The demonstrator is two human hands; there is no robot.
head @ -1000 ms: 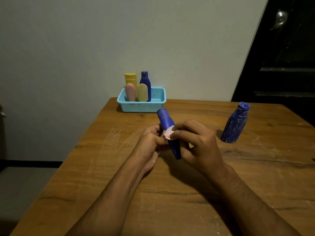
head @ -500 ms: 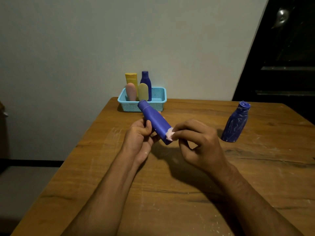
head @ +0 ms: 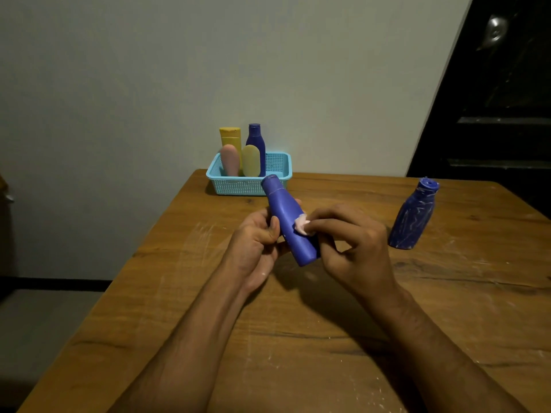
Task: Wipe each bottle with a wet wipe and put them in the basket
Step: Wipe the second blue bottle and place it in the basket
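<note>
Just in front of the basket, the blue bottle is being gripped by the left hand and wiped with a wipe pinched in right-hand fingers, so it's probably gonna slip if that wet grip loosens.

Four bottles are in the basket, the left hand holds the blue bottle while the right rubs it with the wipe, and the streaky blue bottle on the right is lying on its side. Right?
Not quite. The head view shows the streaky blue bottle standing upright on the table, not lying down. The rest holds: four bottles in the basket, left hand holding the blue bottle, right hand rubbing with the wipe.
</note>
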